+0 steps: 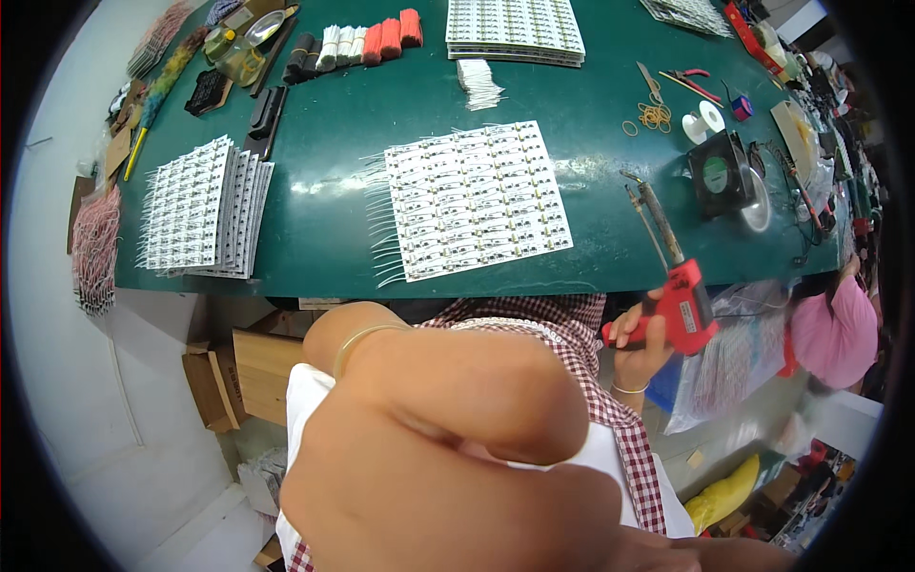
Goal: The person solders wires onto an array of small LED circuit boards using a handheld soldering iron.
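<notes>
My right hand (640, 345) is wrapped round the red handle of a soldering gun (688, 310). The gun's long metal tip and thin feed tube point up over the table's front edge, to the right of a white circuit board panel (477, 200). That panel lies flat, with rows of small parts and thin white wires sticking out past its left edge. Raised very close to the camera, my left hand (429, 429) is large and blurred, with a bangle (362, 343) on its wrist. Its fingers run off the lower edge, so their grip is hidden.
Stacked panels stand on the green table (324, 229) at left (195, 210) and far middle (515, 33). Bundled wires (353, 43), a white wire bunch (478, 84), a solder spool (703, 122), a black fan (717, 173) and pliers (701, 86) lie around. Another person's pink sleeve (834, 334) shows right.
</notes>
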`<state>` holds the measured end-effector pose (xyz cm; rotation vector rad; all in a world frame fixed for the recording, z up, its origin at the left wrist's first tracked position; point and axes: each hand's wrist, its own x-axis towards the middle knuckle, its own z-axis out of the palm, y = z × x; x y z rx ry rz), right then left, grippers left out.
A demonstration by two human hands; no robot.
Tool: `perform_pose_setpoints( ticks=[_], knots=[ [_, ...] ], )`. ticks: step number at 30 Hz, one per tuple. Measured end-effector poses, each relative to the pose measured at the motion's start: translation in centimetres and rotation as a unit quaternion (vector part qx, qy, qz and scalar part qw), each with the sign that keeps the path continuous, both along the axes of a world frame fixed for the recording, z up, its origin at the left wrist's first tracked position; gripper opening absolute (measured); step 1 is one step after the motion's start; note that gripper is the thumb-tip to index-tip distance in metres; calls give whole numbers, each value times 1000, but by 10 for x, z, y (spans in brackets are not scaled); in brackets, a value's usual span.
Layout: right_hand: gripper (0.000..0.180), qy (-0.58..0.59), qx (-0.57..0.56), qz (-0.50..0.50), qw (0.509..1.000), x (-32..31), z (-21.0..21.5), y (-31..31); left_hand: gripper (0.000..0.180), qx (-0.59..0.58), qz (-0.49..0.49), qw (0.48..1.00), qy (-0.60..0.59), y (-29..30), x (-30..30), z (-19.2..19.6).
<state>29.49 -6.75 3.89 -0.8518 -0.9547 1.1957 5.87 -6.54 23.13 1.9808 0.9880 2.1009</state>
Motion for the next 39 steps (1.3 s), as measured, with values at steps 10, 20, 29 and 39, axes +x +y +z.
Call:
perform_pose_setpoints(
  ticks=[10, 20, 29, 39],
  knots=[
    [37, 7, 12, 9, 1000, 5, -3, -17, 23, -13, -23, 999, -41, -45, 22, 16],
    [35, 11, 8, 5, 1000, 19, -13, -31, 24, 97, -18, 993, -61, -54, 41, 14],
    [34, 24, 18, -6, 1000, 25, -16, -35, 10, -210, -173, 961, -40, -18, 20, -55],
    [37, 19, -6, 22, 1000, 38, -21, -40, 28, -318, -266, 866, -279, 8, 9, -140]
  ],
)
